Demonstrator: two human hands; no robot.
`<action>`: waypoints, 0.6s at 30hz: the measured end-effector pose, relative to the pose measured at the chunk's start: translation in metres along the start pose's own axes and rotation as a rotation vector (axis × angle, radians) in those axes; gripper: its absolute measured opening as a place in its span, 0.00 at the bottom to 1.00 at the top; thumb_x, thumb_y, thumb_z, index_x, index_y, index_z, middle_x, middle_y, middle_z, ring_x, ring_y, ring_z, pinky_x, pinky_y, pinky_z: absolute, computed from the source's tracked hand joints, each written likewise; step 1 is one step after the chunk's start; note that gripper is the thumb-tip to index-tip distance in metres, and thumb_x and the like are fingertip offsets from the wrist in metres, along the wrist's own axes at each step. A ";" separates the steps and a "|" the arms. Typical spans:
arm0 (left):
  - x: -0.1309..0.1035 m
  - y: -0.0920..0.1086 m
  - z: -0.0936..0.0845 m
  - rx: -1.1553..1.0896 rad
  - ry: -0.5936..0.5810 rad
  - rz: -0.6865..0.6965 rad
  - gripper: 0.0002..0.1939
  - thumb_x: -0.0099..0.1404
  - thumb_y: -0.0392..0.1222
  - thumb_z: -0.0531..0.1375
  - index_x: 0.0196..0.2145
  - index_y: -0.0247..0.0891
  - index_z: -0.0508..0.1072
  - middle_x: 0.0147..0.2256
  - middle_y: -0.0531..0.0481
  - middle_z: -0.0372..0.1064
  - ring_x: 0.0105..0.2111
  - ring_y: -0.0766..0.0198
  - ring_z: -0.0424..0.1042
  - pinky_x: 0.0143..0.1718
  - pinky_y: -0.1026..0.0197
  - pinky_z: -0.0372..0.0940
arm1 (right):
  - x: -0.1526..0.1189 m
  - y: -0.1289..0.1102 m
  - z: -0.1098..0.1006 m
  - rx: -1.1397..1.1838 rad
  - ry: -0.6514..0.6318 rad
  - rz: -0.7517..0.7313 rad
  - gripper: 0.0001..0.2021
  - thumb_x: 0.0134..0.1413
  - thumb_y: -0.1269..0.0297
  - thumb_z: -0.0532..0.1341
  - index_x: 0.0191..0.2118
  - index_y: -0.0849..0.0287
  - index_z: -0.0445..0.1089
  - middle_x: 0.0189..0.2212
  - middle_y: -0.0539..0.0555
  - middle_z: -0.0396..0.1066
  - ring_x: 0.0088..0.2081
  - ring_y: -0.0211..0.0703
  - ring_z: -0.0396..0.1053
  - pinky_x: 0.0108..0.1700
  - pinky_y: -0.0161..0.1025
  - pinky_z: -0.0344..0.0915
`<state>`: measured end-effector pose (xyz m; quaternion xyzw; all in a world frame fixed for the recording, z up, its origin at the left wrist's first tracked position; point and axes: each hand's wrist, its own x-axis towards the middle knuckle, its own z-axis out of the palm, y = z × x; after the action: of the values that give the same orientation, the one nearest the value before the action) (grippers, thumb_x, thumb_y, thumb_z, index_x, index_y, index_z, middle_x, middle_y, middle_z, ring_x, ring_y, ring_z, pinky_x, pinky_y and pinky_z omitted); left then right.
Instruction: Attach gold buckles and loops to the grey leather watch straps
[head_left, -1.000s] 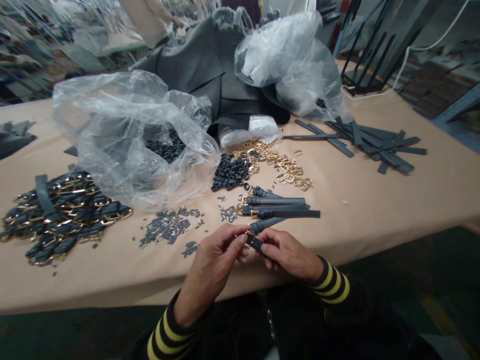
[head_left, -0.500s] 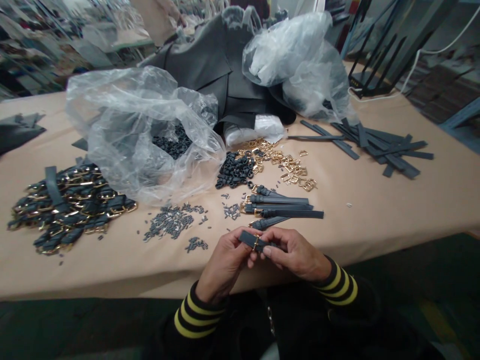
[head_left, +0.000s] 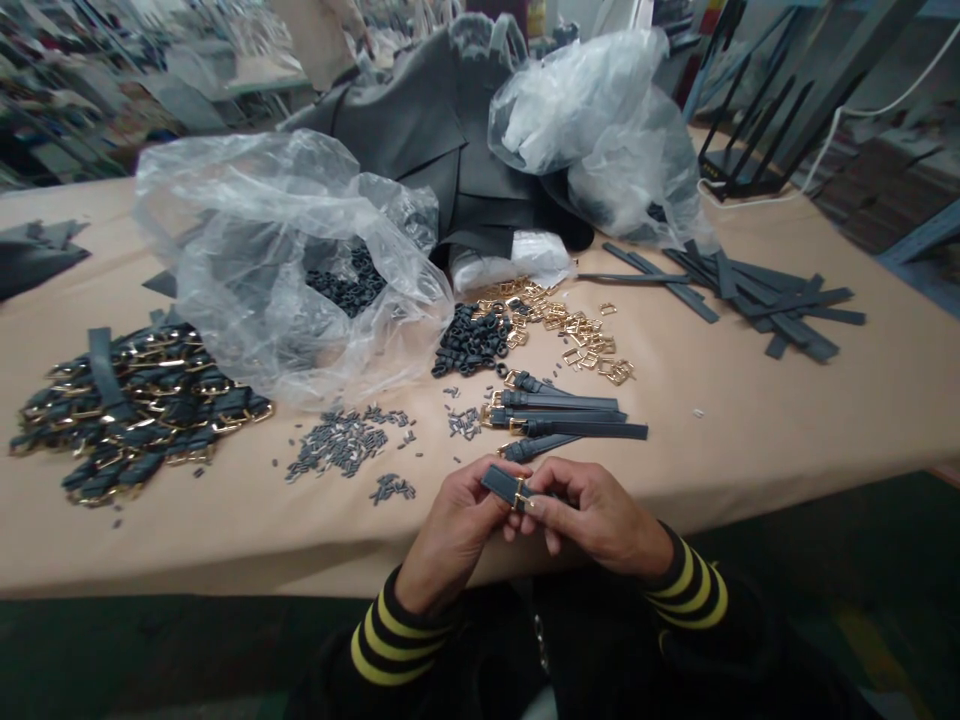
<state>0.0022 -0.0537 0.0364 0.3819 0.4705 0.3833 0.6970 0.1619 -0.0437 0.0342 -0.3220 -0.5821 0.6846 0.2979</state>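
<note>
A dark grey strap [head_left: 501, 484] with a gold buckle [head_left: 520, 494] across it is held at the table's front edge. My left hand [head_left: 457, 530] is closed on the strap's left end. From the right, my right hand [head_left: 604, 520] pinches it by the buckle, thumb on top; the strap's right part is mostly hidden by the fingers. Just beyond my hands lie several buckled straps [head_left: 570, 415], side by side. Behind those are a heap of small dark loops [head_left: 471, 340] and scattered gold buckles [head_left: 589, 335].
Small dark pieces [head_left: 341, 442] lie in piles left of my hands. Farther left is a heap of buckled straps [head_left: 142, 410]. A clear plastic bag [head_left: 300, 330] holds dark loops. Loose strips [head_left: 780, 295] lie at right, near a black antenna device [head_left: 739, 165]. A person [head_left: 319, 40] stands behind.
The strap and its buckle have shifted slightly to the right and turned a little. My right hand has moved slightly right; both hands keep hold of the strap.
</note>
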 end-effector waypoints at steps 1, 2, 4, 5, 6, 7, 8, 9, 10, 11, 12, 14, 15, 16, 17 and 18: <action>0.000 0.000 0.000 0.031 0.003 0.007 0.09 0.56 0.41 0.60 0.34 0.33 0.69 0.20 0.54 0.65 0.19 0.71 0.63 0.20 0.69 0.58 | 0.001 0.001 0.001 0.004 0.016 0.011 0.08 0.56 0.62 0.54 0.31 0.62 0.62 0.30 0.54 0.71 0.22 0.32 0.64 0.25 0.31 0.63; -0.001 -0.001 0.001 0.072 0.016 0.021 0.09 0.56 0.41 0.60 0.34 0.33 0.69 0.20 0.54 0.65 0.19 0.70 0.63 0.21 0.69 0.58 | 0.002 0.003 0.002 -0.010 0.037 0.021 0.10 0.56 0.60 0.54 0.30 0.62 0.62 0.29 0.54 0.71 0.22 0.32 0.64 0.23 0.31 0.62; -0.002 0.000 0.004 0.183 0.107 0.085 0.08 0.56 0.39 0.60 0.35 0.34 0.69 0.22 0.54 0.65 0.21 0.70 0.64 0.22 0.68 0.59 | 0.004 0.005 0.002 -0.086 0.092 0.039 0.11 0.55 0.59 0.55 0.29 0.62 0.62 0.26 0.53 0.70 0.20 0.32 0.63 0.23 0.31 0.61; -0.004 0.000 0.006 0.237 0.172 0.127 0.08 0.56 0.38 0.59 0.35 0.35 0.69 0.24 0.54 0.66 0.22 0.70 0.64 0.23 0.68 0.60 | 0.005 0.005 0.002 -0.138 0.123 0.047 0.11 0.55 0.59 0.55 0.29 0.62 0.62 0.25 0.52 0.70 0.19 0.31 0.63 0.23 0.31 0.61; -0.005 0.001 0.007 0.276 0.224 0.165 0.08 0.56 0.37 0.59 0.35 0.36 0.69 0.25 0.54 0.66 0.23 0.70 0.65 0.25 0.68 0.61 | 0.005 0.005 0.001 -0.196 0.156 0.049 0.10 0.55 0.60 0.55 0.29 0.61 0.63 0.23 0.50 0.69 0.19 0.32 0.63 0.24 0.31 0.60; -0.007 0.002 0.009 0.294 0.246 0.186 0.07 0.57 0.37 0.58 0.36 0.36 0.68 0.27 0.54 0.67 0.24 0.70 0.65 0.27 0.68 0.62 | 0.006 0.005 0.000 -0.264 0.188 0.046 0.09 0.55 0.60 0.55 0.29 0.61 0.63 0.22 0.50 0.68 0.20 0.32 0.63 0.25 0.31 0.60; -0.009 0.003 0.009 0.291 0.235 0.187 0.07 0.57 0.37 0.58 0.36 0.36 0.68 0.28 0.53 0.67 0.26 0.70 0.66 0.29 0.67 0.63 | 0.006 0.005 0.000 -0.339 0.221 0.036 0.09 0.54 0.61 0.55 0.29 0.60 0.63 0.21 0.49 0.68 0.21 0.33 0.64 0.26 0.32 0.60; -0.011 0.003 0.009 0.268 0.195 0.168 0.07 0.58 0.38 0.57 0.36 0.36 0.67 0.29 0.52 0.68 0.27 0.69 0.67 0.31 0.66 0.64 | 0.006 0.004 -0.001 -0.416 0.250 0.021 0.08 0.54 0.62 0.56 0.28 0.60 0.64 0.21 0.49 0.67 0.22 0.34 0.64 0.27 0.32 0.59; -0.012 0.004 0.008 0.236 0.146 0.142 0.06 0.59 0.38 0.57 0.36 0.36 0.68 0.29 0.52 0.68 0.28 0.68 0.68 0.32 0.65 0.64 | 0.005 0.003 -0.001 -0.482 0.268 0.003 0.07 0.53 0.62 0.57 0.28 0.60 0.64 0.21 0.49 0.67 0.23 0.35 0.64 0.28 0.33 0.59; -0.012 0.003 0.006 0.205 0.108 0.116 0.06 0.59 0.39 0.57 0.35 0.35 0.68 0.29 0.51 0.69 0.28 0.68 0.68 0.33 0.65 0.64 | 0.005 0.002 0.000 -0.531 0.277 -0.013 0.07 0.53 0.63 0.57 0.28 0.59 0.65 0.22 0.49 0.67 0.24 0.36 0.64 0.28 0.33 0.58; -0.012 0.003 0.004 0.175 0.094 0.097 0.06 0.59 0.40 0.57 0.33 0.35 0.68 0.29 0.51 0.69 0.28 0.68 0.68 0.33 0.65 0.65 | 0.004 0.001 0.001 -0.563 0.286 -0.029 0.06 0.52 0.63 0.58 0.28 0.59 0.64 0.23 0.49 0.67 0.25 0.36 0.64 0.28 0.33 0.58; -0.010 0.001 0.000 0.119 0.108 0.070 0.07 0.59 0.41 0.57 0.30 0.34 0.69 0.26 0.52 0.68 0.26 0.69 0.67 0.31 0.65 0.64 | 0.002 0.000 0.004 -0.567 0.305 -0.068 0.02 0.52 0.66 0.57 0.32 0.58 0.64 0.24 0.49 0.68 0.27 0.37 0.65 0.30 0.33 0.59; -0.008 -0.001 -0.001 0.092 0.120 0.060 0.07 0.59 0.41 0.58 0.30 0.34 0.69 0.25 0.52 0.68 0.25 0.69 0.67 0.31 0.66 0.64 | 0.002 0.000 0.006 -0.563 0.317 -0.100 0.04 0.52 0.68 0.57 0.35 0.58 0.63 0.26 0.49 0.68 0.28 0.37 0.66 0.31 0.33 0.61; -0.007 -0.002 -0.002 0.063 0.127 0.051 0.07 0.58 0.41 0.58 0.30 0.33 0.69 0.25 0.52 0.67 0.25 0.69 0.67 0.30 0.66 0.64 | 0.001 0.000 0.007 -0.568 0.325 -0.142 0.07 0.52 0.70 0.57 0.39 0.58 0.62 0.29 0.50 0.69 0.31 0.38 0.67 0.34 0.34 0.62; -0.006 -0.003 -0.002 0.033 0.131 0.044 0.07 0.57 0.41 0.59 0.30 0.33 0.69 0.24 0.52 0.67 0.24 0.70 0.66 0.29 0.66 0.64 | 0.001 0.000 0.008 -0.584 0.320 -0.184 0.10 0.52 0.71 0.56 0.42 0.57 0.61 0.31 0.52 0.69 0.34 0.39 0.67 0.37 0.35 0.62; -0.005 -0.005 -0.001 0.007 0.134 0.040 0.08 0.57 0.41 0.60 0.29 0.33 0.69 0.24 0.52 0.66 0.24 0.70 0.66 0.28 0.66 0.64 | 0.001 0.000 0.009 -0.608 0.300 -0.222 0.11 0.53 0.72 0.56 0.44 0.57 0.61 0.34 0.53 0.69 0.36 0.40 0.67 0.39 0.36 0.62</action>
<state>0.0007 -0.0598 0.0338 0.3673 0.5099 0.4200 0.6548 0.1543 -0.0480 0.0353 -0.4276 -0.7406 0.3885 0.3431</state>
